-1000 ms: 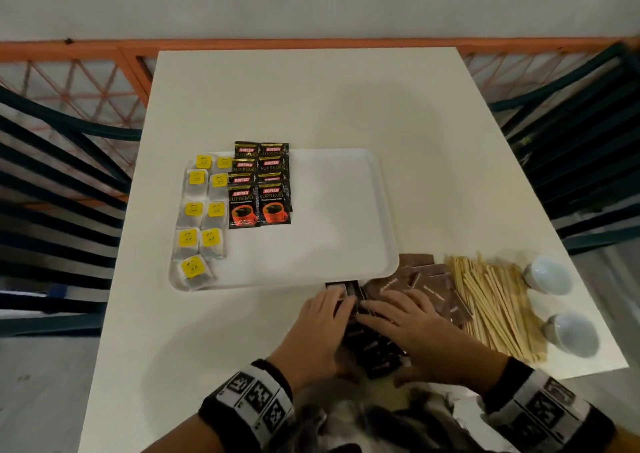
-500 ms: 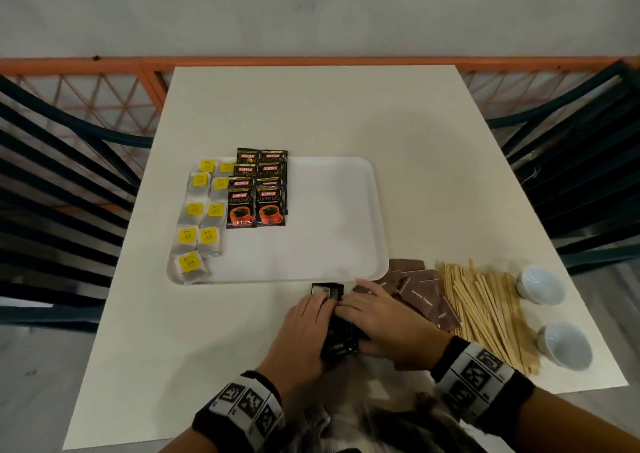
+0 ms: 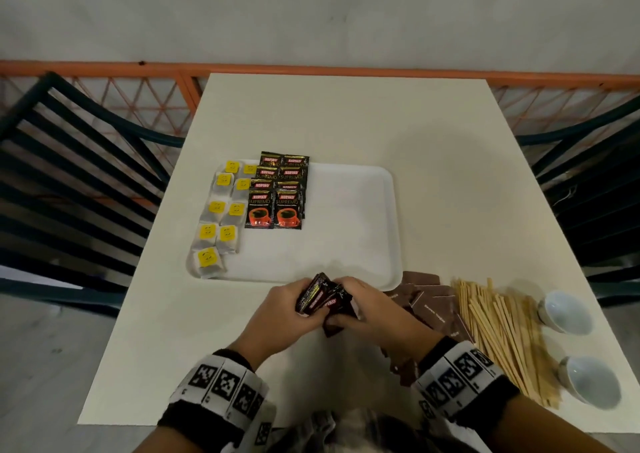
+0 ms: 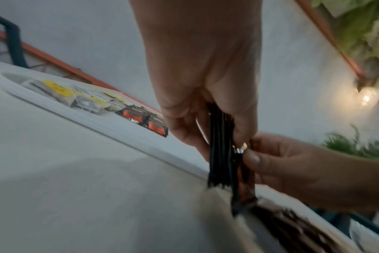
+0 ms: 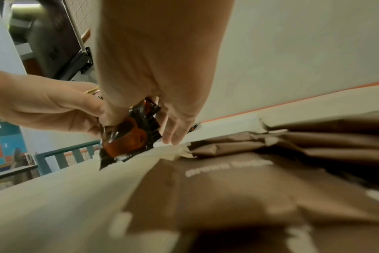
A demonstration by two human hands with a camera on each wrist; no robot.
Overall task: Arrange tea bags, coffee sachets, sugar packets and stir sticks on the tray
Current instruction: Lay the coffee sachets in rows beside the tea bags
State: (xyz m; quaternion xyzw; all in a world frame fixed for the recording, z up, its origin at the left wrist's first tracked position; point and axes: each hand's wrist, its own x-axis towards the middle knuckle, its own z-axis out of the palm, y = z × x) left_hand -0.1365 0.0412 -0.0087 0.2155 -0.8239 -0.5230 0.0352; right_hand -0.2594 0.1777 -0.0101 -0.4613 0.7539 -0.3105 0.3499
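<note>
A white tray point(image 3: 349, 231) lies on the table with yellow-tagged tea bags point(image 3: 218, 217) down its left edge and black coffee sachets point(image 3: 277, 193) in two columns beside them. Just in front of the tray, my left hand point(image 3: 287, 310) and right hand point(image 3: 367, 309) together hold a stack of black coffee sachets point(image 3: 320, 297) on edge, lifted off the table. In the left wrist view the stack point(image 4: 222, 145) stands upright between my thumb and fingers. The right wrist view shows a sachet with an orange cup point(image 5: 130, 135) pinched in my right hand. Brown sugar packets point(image 3: 433, 300) and wooden stir sticks point(image 3: 498, 328) lie to the right.
Two small white cups point(image 3: 562, 310) point(image 3: 592, 381) sit on their sides near the table's right edge beyond the sticks. Dark slatted chairs point(image 3: 69, 175) flank the table on both sides. An orange railing point(image 3: 311, 72) runs behind the far edge.
Both hands were pressed flat on sachets on the table; they gathered them into a stack and lifted it upright between them.
</note>
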